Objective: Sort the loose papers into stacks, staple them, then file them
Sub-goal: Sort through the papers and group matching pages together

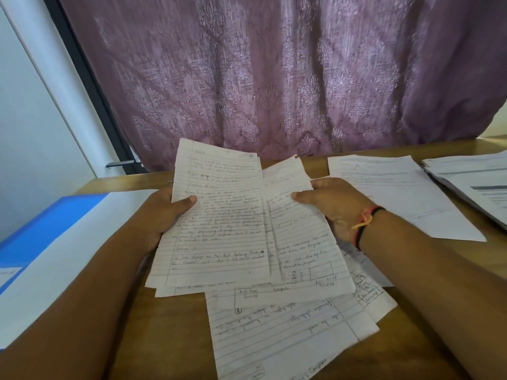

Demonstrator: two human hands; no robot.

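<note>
My left hand (162,215) grips the left edge of a handwritten lined sheet (219,220), thumb on top, lifted above the wooden table (175,319). My right hand (334,207) holds a second handwritten sheet (304,242) by its right edge; this sheet sits partly under the first. Below them lie several more loose lined pages (282,333), fanned out on the table, one turned upside down. A blue and white file folder (55,242) rests at the left under my left forearm.
Printed white sheets (395,193) lie on the table at the right, with a thicker stack of printed papers (474,182) at the far right edge. A purple patterned curtain (274,78) hangs behind the table. No stapler is visible.
</note>
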